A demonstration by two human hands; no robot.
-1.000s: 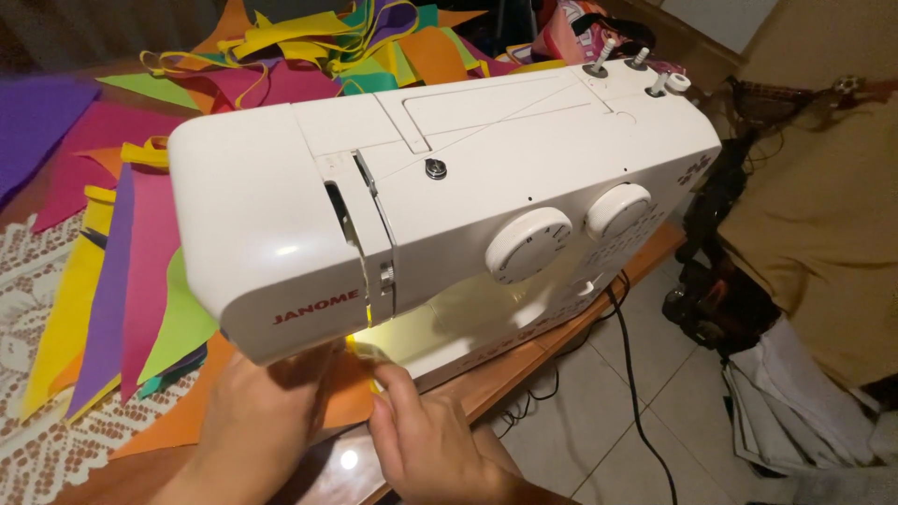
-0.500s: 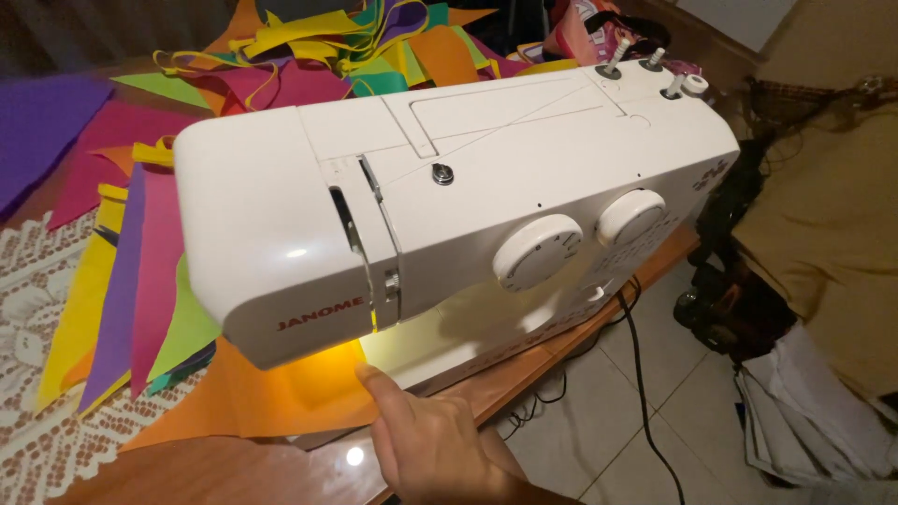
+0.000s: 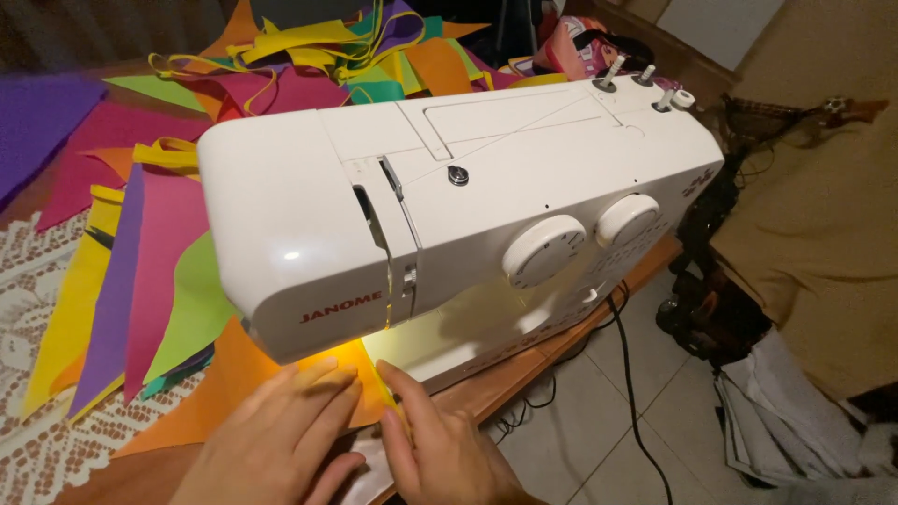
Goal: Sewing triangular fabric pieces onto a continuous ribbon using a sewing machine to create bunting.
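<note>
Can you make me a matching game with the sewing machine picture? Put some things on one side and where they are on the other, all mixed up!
Things:
1. left hand
2. sewing machine
3. black cable
4. pile of coloured flags

Places:
A. hanging off the table edge toward the tiled floor
B. heaped behind the machine
C. flat on the orange fabric
D. standing in the middle of the table, its lamp shining underneath

Pairs: 1-C, 2-D, 3-A, 4-B
</note>
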